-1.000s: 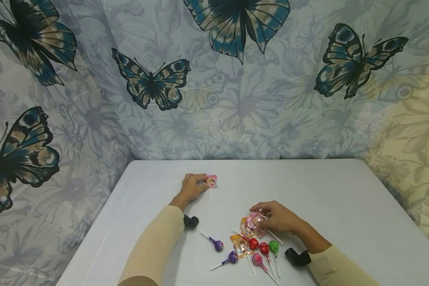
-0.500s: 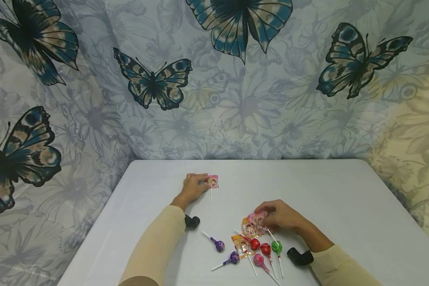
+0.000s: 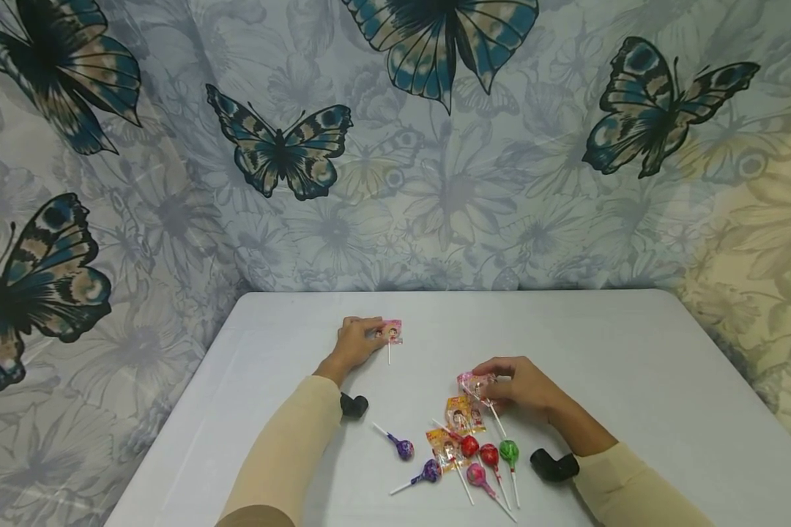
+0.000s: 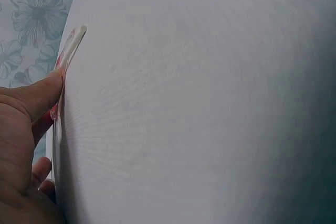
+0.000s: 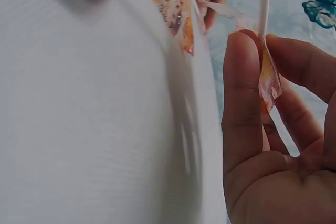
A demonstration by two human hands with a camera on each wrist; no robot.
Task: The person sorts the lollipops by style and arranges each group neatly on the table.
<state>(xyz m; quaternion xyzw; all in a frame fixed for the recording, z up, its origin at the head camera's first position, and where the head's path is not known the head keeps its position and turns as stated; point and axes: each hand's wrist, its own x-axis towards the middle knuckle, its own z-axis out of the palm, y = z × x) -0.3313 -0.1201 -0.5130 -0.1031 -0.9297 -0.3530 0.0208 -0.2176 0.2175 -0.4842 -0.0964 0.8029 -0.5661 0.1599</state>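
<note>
Near the far side of the table, my left hand pinches a flat lollipop in a pink wrapper, its white stick pointing toward me. In the left wrist view the thumb presses on that wrapper, seen edge-on. My right hand holds another flat, pink-wrapped lollipop between thumb and fingers, above the table. Its stick shows plainly in the right wrist view. Just below this hand lie orange-wrapped flat lollipops, red ball lollipops, a green one and a pink one.
Two purple ball lollipops lie left of the pile. The white table ends at a wall with a butterfly pattern. A black wrist mount sits at the right sleeve, another at the left.
My right hand has drawn the pink-wrapped lollipop up and away from the pile, uncovering the orange-wrapped one beneath. The left hand has stayed in place with its lollipop.
</note>
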